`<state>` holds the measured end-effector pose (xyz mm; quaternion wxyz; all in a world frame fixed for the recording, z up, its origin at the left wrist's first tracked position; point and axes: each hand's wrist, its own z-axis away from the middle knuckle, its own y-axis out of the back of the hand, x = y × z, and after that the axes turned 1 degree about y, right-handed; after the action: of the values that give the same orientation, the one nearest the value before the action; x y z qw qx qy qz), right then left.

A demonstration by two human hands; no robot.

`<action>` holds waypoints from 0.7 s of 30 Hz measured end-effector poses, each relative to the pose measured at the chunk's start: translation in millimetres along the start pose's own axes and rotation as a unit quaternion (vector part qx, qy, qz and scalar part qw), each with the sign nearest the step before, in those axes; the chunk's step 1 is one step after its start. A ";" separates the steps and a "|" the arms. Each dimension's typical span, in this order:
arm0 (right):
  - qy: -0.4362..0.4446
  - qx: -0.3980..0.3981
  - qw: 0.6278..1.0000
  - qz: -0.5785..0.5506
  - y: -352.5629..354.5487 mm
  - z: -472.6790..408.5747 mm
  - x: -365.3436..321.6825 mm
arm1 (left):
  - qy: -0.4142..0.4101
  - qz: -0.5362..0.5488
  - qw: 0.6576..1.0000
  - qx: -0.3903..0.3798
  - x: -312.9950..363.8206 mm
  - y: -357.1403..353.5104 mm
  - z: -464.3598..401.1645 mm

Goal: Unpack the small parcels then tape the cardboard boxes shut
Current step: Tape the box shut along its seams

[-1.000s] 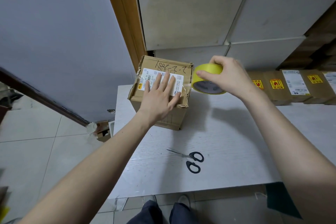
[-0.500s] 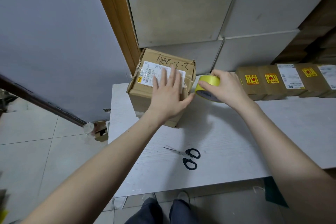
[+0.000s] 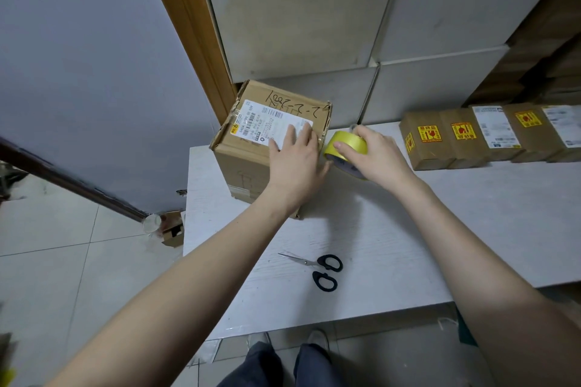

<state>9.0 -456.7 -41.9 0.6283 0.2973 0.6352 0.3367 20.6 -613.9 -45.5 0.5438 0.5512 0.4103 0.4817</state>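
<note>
Cardboard box (image 3: 251, 154) at table (image 3: 471, 214) corner, left hand (image 3: 295, 160) pressing its edge.

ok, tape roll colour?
Yellow; the tape roll in the right hand shows best in the head view.

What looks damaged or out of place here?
The cardboard box has frayed, torn top edges and corners, clearest at the right rear corner. A cardboard scrap and a small clear cup lie on the floor beside the table. The scissors lie flat, nothing odd.
</note>
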 end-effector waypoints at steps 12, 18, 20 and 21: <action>-0.022 -0.003 0.999 -0.039 -7.0 13.8 1.6 | 0.051 0.121 0.987 0.092 4.0 5.6 -0.9; -0.015 0.019 0.996 -0.082 -5.4 21.1 -6.0 | 0.051 0.244 0.956 0.156 -6.4 17.3 8.0; -0.004 0.032 0.994 -0.105 -3.7 22.7 -10.0 | 0.078 0.309 0.932 0.174 -10.0 26.0 9.3; 0.003 0.041 0.992 -0.115 -2.6 23.2 -12.1 | 0.097 0.349 0.916 0.171 -12.5 31.9 9.7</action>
<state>32.7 -466.7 -36.4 0.6486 0.2467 0.6802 0.2364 25.3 -630.3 -14.4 0.1960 0.6945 0.3183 0.6148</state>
